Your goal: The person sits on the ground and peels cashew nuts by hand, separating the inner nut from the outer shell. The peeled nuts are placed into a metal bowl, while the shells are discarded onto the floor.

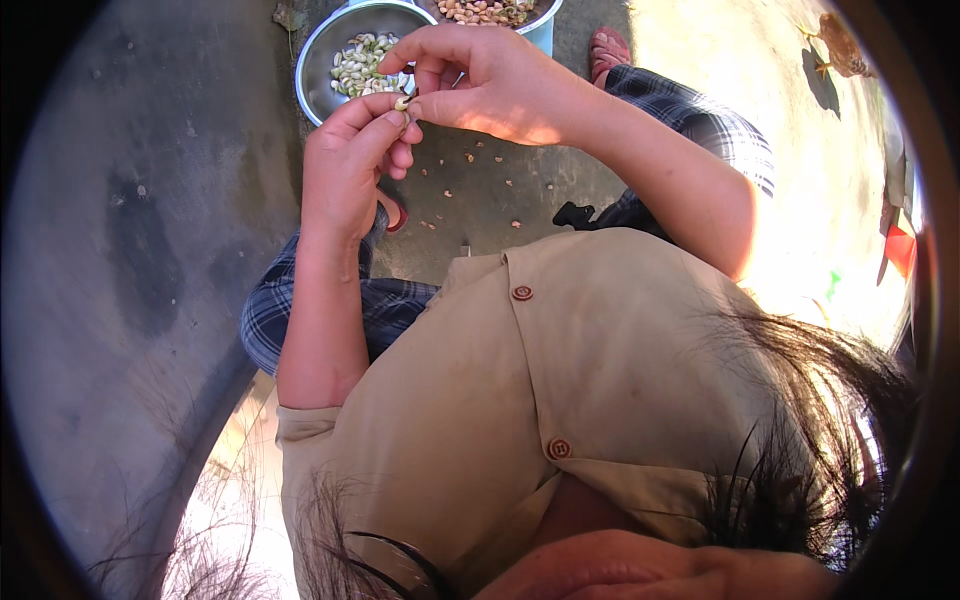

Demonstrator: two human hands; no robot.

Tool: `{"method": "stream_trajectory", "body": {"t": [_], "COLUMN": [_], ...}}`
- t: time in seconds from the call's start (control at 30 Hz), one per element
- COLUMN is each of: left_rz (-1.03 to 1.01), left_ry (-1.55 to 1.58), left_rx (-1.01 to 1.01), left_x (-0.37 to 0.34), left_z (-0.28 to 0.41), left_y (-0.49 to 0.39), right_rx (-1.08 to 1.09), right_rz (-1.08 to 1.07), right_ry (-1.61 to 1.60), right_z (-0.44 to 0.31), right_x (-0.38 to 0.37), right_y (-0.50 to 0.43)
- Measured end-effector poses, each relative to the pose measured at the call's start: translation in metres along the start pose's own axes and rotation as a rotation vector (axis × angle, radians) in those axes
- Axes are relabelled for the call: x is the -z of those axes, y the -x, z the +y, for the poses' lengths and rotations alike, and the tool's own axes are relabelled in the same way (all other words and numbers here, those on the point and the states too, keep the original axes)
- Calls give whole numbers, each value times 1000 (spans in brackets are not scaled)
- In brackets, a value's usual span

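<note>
Above the near rim of a metal bowl (315, 88), my left hand (360, 142) pinches a small pale green nut kernel (403, 102) between thumb and forefinger. My right hand (495, 86) meets it from the right, its thumb beside the kernel, with a dark bit of skin or shell at the fingertips. Pale green and white kernels (364, 64) lie in the bowl. Behind my right hand, a second metal bowl (551, 11) holds brownish-pink nuts (480, 10), partly cut off by the picture's top edge.
Small shell bits (448, 193) are scattered on the concrete floor (480, 217) between my feet. A red sandal (609, 51) is on one foot. A brown chicken (844, 45) stands at the upper right in sunlight. A black buckle (575, 215) hangs near my waist.
</note>
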State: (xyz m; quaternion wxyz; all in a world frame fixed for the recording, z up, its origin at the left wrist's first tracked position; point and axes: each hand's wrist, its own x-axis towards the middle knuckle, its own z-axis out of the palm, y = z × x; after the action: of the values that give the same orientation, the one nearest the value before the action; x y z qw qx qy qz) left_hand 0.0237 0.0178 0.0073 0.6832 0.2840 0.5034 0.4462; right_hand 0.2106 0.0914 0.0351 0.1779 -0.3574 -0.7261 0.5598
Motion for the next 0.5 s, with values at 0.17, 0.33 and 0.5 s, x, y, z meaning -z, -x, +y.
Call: {"method": "stream_trajectory", "body": {"t": [0.17,0.33,0.5], "left_rz": [-31,-55,-74], "left_ry": [-43,-99,-104], "left_rx": [14,12,4], "left_x": [2,4,4], "left_z": [-2,-2,-2], "left_y": [-2,-2,-4], "right_rx": [149,57,-52], "right_rz": [47,18,83], "right_ry": [174,160,213], "right_z": [3,1,8], "right_x": [3,6,6], "right_y": [2,1,-1]}}
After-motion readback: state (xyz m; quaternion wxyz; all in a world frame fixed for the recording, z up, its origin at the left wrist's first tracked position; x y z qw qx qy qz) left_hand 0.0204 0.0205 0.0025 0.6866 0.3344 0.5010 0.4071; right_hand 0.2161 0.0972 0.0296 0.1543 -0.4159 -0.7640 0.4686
